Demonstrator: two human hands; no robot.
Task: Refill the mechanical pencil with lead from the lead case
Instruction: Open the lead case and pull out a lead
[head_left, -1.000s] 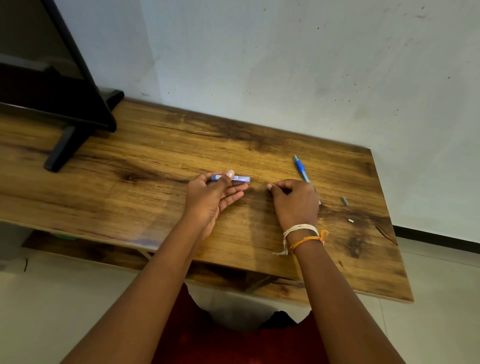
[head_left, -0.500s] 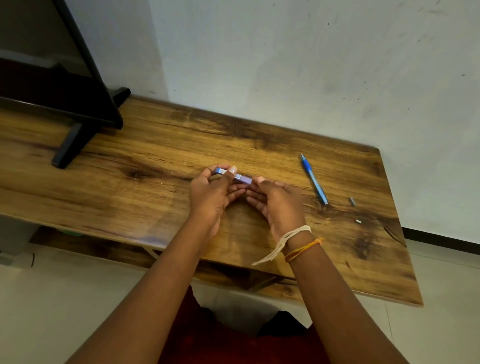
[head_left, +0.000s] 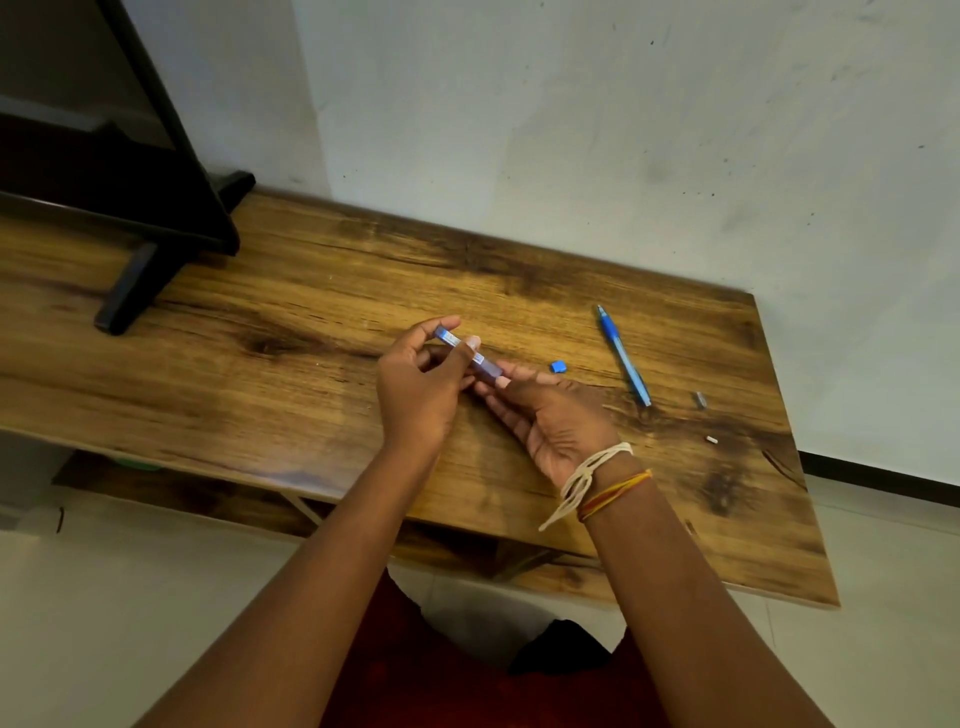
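Observation:
My left hand (head_left: 415, 395) grips a slim blue lead case (head_left: 470, 354), tilted with its lower end pointing right and down. Palm up, my right hand (head_left: 550, 421) lies just under that lower end, its fingers apart and touching the case's tip. A small blue cap (head_left: 558, 367) rests on the wooden table (head_left: 260, 395) just right of my hands. The blue mechanical pencil (head_left: 622, 355) lies further right on the table, untouched. Two tiny parts lie beyond it: a grey piece (head_left: 700, 399) and a white piece (head_left: 711, 439).
A black monitor on a stand (head_left: 140, 249) occupies the table's back left. The wall (head_left: 571, 130) runs along the table's far edge. The table's right end is near the small parts, and a lower shelf (head_left: 208, 499) shows under the front edge.
My right hand left the pencil, came to the lead case and turned palm up beneath its end. The small blue cap now lies on the table. The left hand lifted and tilted the case.

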